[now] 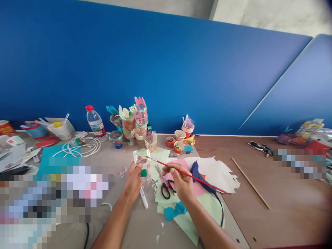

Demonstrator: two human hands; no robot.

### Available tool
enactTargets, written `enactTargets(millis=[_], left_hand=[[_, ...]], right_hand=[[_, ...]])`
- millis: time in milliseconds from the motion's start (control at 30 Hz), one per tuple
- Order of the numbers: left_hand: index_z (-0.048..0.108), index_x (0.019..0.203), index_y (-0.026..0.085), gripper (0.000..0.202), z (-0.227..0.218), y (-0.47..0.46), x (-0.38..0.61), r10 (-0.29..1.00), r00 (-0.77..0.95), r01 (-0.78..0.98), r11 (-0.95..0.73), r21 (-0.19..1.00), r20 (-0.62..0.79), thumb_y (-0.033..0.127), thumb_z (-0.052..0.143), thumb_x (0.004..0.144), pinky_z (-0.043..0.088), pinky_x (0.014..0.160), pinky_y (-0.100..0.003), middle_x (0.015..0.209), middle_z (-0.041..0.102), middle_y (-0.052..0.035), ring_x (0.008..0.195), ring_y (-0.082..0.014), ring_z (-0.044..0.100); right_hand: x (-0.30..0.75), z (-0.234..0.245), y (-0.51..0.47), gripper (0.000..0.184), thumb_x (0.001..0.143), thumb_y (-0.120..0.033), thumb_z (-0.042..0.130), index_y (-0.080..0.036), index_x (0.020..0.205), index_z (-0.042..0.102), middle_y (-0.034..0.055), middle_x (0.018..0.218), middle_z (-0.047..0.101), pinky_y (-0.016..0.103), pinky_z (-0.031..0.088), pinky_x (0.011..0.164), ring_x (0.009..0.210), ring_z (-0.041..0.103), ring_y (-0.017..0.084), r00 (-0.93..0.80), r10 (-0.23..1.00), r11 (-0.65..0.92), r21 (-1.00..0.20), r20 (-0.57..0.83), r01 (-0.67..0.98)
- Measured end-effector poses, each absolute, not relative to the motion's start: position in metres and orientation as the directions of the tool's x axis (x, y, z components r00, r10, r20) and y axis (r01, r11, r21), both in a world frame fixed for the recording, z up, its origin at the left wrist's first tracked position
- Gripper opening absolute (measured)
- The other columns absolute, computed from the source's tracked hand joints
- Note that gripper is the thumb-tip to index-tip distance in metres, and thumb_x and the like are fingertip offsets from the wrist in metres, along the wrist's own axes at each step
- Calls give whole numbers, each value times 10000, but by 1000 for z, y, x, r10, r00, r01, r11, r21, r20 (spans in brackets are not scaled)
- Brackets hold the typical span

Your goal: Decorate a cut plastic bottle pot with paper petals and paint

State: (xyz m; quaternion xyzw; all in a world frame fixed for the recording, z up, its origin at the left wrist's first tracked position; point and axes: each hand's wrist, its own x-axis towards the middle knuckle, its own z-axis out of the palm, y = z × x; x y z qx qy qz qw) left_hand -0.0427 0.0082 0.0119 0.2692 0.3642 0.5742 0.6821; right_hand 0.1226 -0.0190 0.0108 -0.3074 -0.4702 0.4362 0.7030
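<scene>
1. Left hand [133, 181], near-centre of the bench [285, 214]. Its grip is clenched round the lower end of a clear cut bottle [140, 159].
2. The bottle is upright and held just above the bench, with its green cap [143, 172] at the bottom by the fingers. It sits between the two hands, at the left edge of the paper sheets [186, 218].
3. Right hand [181, 181], just right of the bottle. Its grip pinches a red-handled brush [197, 179] between thumb and fingers.
4. The brush slants, with its handle running right and near over the glue gun [201, 176]. The bristle end is at the bottle's upper right rim; cannot tell whether it touches.
5. Scissors [166, 186] with black handles lie on the sheets between the hands.
6. A white pen [143, 197] lies on the bench just near of the left hand.
7. The blue glue gun rests on pink and white paper right of the right hand, and its cord trails toward the near edge.
8. At the far side stands a stack of decorated bottles [135, 122]. A water bottle [95, 122] and a white cable [80, 147] are left of it, and paper cups [185, 131] are to its right.
9. A wooden stick [250, 183] lies on the brown right part of the bench, well apart.
10. A blue partition [155, 62] stands along the far edge.
</scene>
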Motion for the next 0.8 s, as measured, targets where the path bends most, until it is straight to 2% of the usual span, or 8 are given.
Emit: enactTargets(millis=[167, 433, 600, 800], left_hand=[[585, 1120, 208, 486, 13, 7, -43, 982, 68, -578, 183, 795, -176, 361, 746, 688, 519, 714, -270, 1060, 692, -64, 883, -192, 672], [588, 1086, 217, 472, 15, 6, -41, 985, 36, -585, 156, 796, -167, 342, 767, 667, 520, 805, -318, 1086, 682, -67, 960, -220, 663], [592, 1072, 234, 463, 14, 7, -43, 985, 18, -585, 150, 797, -172, 336, 772, 658, 522, 782, -312, 1057, 689, -54, 933, -213, 671], [595, 1013, 214, 444, 16, 9, -45, 983, -37, -592, 123, 796, -179, 335, 786, 630, 516, 696, -267, 965, 699, -36, 861, -193, 674]], right_hand=[[121, 15, -22, 146, 872, -238, 591, -263, 949, 713, 20, 825, 724, 324, 579, 676, 691, 692, 163, 167, 846, 531, -821, 506, -207], [120, 11, -25, 233, 896, -144, 516, -258, 1001, 689, 34, 861, 703, 306, 569, 671, 719, 685, 162, 106, 779, 622, -783, 618, -15], [122, 12, -29, 257, 890, -98, 493, -239, 1020, 665, 39, 830, 681, 305, 536, 699, 738, 663, 159, 33, 735, 672, -733, 678, 107], [122, 16, -32, 239, 883, -89, 485, -221, 982, 658, 39, 804, 672, 286, 518, 687, 741, 644, 155, -36, 746, 659, -731, 664, 179]])
